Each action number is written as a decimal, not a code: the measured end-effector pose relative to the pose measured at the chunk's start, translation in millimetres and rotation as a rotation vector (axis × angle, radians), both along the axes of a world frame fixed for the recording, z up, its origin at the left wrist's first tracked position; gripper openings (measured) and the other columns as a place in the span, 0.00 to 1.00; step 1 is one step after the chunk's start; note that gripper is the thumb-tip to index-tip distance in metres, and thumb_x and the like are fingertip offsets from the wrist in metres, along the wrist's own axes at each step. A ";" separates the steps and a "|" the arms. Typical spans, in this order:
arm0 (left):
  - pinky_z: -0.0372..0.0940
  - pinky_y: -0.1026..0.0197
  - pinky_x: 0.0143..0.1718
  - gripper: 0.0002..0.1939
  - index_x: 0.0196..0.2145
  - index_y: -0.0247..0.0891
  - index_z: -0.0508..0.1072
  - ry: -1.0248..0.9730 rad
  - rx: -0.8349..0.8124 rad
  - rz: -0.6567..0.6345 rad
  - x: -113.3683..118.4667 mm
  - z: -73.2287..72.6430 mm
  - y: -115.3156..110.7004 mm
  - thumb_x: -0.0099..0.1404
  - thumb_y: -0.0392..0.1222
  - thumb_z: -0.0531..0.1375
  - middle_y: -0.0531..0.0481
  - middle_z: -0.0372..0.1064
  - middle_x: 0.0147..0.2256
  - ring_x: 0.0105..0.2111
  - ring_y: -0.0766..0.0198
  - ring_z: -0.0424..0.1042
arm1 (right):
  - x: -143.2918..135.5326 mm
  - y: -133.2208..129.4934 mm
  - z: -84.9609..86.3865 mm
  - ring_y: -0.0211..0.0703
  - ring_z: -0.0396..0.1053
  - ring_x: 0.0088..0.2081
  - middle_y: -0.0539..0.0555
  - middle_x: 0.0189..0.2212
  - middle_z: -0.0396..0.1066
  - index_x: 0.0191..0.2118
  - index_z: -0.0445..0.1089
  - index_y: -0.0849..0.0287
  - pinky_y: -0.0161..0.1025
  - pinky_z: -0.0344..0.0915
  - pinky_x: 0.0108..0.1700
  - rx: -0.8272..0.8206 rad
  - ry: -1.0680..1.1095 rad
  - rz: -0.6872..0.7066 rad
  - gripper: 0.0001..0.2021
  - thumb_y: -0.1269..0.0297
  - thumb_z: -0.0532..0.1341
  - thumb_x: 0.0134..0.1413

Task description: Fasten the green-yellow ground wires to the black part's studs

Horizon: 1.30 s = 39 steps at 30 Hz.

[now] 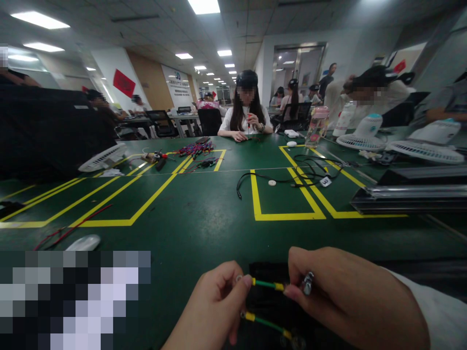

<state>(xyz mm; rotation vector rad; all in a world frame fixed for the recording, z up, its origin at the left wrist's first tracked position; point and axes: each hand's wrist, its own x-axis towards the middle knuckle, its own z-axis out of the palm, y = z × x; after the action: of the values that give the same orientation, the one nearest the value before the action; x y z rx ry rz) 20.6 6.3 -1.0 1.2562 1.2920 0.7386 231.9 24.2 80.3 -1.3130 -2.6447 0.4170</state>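
As the left hand [217, 304] pinches the green wire [266, 284] at left, the right hand [343, 289] grips its right end beside a silvery metal piece [308, 283], apparently steadying it.

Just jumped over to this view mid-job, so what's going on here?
The left hand pinches one end of a short green wire. The right hand, at the wire's other end, grips a shiny metal piece. A second wire shows just below; whether it is held or loose, I cannot tell. Across the table, a person holds a red tool upright.
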 end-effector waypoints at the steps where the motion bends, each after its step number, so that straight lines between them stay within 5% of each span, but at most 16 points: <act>1: 0.45 0.72 0.11 0.16 0.22 0.40 0.60 -0.002 -0.001 0.004 0.1 0.3 -0.3 0.66 0.48 0.53 0.63 0.58 0.14 0.09 0.75 0.55 | 0.8 0.9 0.5 0.41 0.65 0.20 0.46 0.22 0.70 0.29 0.63 0.54 0.34 0.50 0.22 -0.002 0.011 0.003 0.06 0.68 0.60 0.56; 10: 0.44 0.72 0.10 0.16 0.23 0.41 0.59 -0.004 -0.009 0.007 1.3 1.0 -0.5 0.66 0.49 0.53 0.64 0.58 0.15 0.09 0.75 0.55 | 10.3 13.6 10.1 0.39 0.58 0.20 0.44 0.19 0.61 0.27 0.56 0.53 0.35 0.50 0.23 -0.074 0.151 -0.039 0.12 0.63 0.53 0.63; 18: 0.44 0.72 0.11 0.17 0.23 0.40 0.60 0.008 -0.007 0.014 1.8 1.4 -1.2 0.66 0.50 0.53 0.63 0.57 0.15 0.09 0.75 0.55 | 0.9 11.1 -3.1 0.41 0.62 0.20 0.45 0.20 0.65 0.30 0.55 0.53 0.36 0.49 0.23 -0.028 0.098 -0.093 0.10 0.66 0.54 0.63; 39: 0.44 0.71 0.10 0.18 0.23 0.41 0.61 0.015 0.000 -0.012 0.6 0.2 1.3 0.65 0.53 0.54 0.63 0.57 0.14 0.09 0.74 0.54 | -10.0 8.2 -5.4 0.39 0.62 0.17 0.44 0.18 0.65 0.28 0.55 0.53 0.35 0.43 0.20 0.014 0.038 -0.065 0.10 0.69 0.56 0.59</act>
<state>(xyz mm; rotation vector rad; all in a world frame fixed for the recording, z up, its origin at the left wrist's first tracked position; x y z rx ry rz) 21.2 7.6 -0.8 1.2704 1.2953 0.7222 222.0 32.4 74.9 -1.3683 -2.5616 0.4091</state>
